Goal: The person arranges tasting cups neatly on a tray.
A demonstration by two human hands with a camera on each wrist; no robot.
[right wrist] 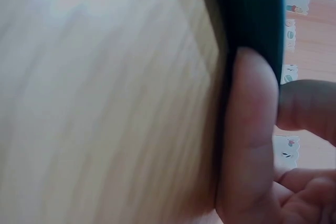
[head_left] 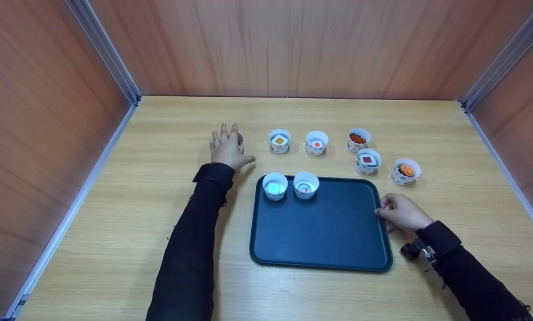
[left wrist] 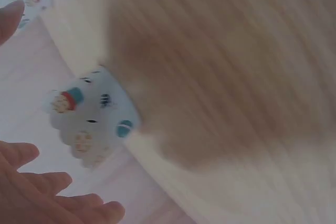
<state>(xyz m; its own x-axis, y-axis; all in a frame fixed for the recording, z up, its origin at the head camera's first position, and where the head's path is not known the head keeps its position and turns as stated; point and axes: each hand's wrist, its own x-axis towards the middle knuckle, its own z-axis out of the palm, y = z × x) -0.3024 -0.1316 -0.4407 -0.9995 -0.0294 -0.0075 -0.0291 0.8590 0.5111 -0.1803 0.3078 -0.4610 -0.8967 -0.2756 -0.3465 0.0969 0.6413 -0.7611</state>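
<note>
My left hand [head_left: 227,149] reaches over the table's left-back area with its fingers spread and holds nothing visible. In the left wrist view, a printed paper baking cup [left wrist: 94,116] stands beyond the spread fingers, apart from them. My right hand [head_left: 400,211] pinches the right rim of a dark green tray [head_left: 320,232] between thumb and fingers. In the right wrist view, one digit lies against the tray's rim [right wrist: 257,19]. At the tray's back left corner stand two cups, one with pale green contents [head_left: 275,186], the other with pale contents [head_left: 305,185].
Behind the tray stand a cup with a yellow-orange square [head_left: 279,141] and one with orange-red bits [head_left: 316,142]. Further right are a cup with brown-red filling [head_left: 358,139], one with a dark red square [head_left: 368,161] and one with an orange topping [head_left: 405,171]. Wooden walls [head_left: 293,49] enclose the table.
</note>
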